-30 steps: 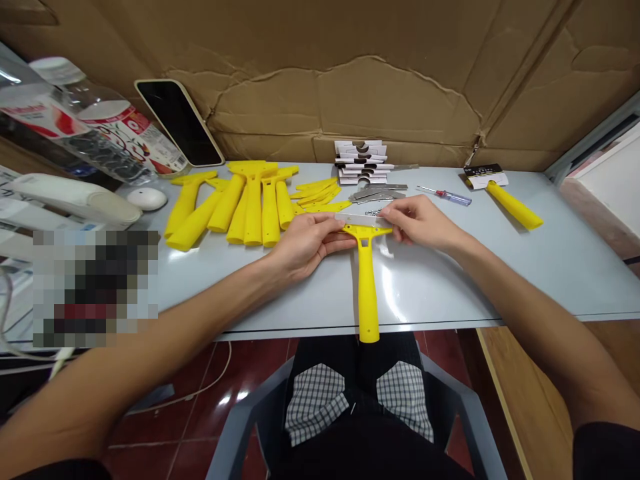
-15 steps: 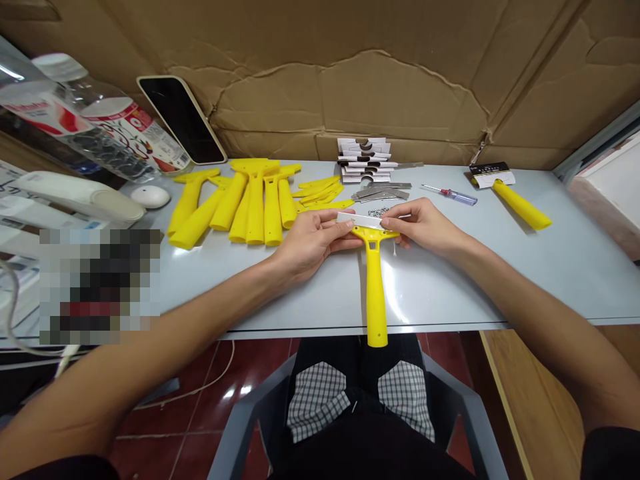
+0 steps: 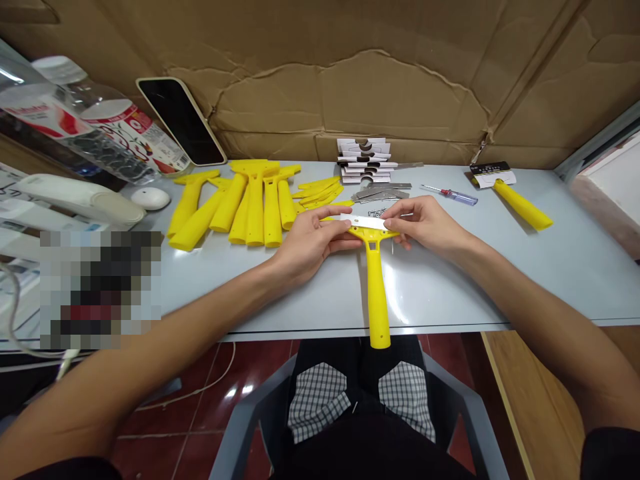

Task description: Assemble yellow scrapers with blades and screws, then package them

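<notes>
Yellow plastic makes up the T-shaped handle (image 3: pixel 379 293) that sits between the two hands, its head level with the fingers and its hollow grip pointing toward the person, past the table's front edge. A thin, flat, silvery metal blade (image 3: pixel 364 222) lies along that head. The left hand (image 3: pixel 313 240) is closed in a pinch, thumb over the left end and fingers beneath; the right hand (image 3: pixel 423 223) pinches the right end, fingers curled. Small loose metal screws (image 3: pixel 379 213) lie just beyond the blade on the glossy pale-grey table (image 3: pixel 440 287).
</notes>
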The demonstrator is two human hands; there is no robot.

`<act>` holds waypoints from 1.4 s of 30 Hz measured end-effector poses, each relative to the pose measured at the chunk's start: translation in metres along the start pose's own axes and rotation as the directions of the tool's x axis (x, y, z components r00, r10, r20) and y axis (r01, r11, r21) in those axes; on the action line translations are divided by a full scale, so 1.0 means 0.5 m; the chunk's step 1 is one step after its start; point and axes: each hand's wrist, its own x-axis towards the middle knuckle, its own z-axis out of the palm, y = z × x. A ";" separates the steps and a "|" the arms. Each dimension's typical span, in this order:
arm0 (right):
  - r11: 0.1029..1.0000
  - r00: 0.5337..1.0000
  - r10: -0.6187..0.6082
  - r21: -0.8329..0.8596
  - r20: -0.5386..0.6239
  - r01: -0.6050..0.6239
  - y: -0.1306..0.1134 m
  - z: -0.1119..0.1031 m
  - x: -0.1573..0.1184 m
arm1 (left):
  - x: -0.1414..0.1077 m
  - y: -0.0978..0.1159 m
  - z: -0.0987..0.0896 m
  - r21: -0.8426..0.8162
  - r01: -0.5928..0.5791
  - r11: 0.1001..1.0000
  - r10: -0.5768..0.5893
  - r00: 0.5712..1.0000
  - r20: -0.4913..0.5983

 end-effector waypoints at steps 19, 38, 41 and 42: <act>1.000 0.999 -0.020 -0.017 -0.044 0.020 -0.003 0.018 -0.009 | -0.016 0.022 0.013 0.259 -0.031 0.965 0.044 0.998 -0.042; 0.962 0.992 0.129 0.244 0.002 -0.126 0.005 0.006 0.001 | -0.008 0.019 -0.004 0.341 -0.127 0.932 0.155 0.986 -0.056; 0.967 0.991 0.127 0.225 -0.035 -0.116 0.006 0.009 0.002 | -0.007 0.024 -0.004 0.333 -0.088 0.939 0.102 0.995 -0.024; 0.970 0.992 0.122 0.217 -0.041 -0.111 0.007 0.010 0.002 | -0.004 0.026 -0.006 0.342 -0.073 0.937 0.081 0.997 -0.011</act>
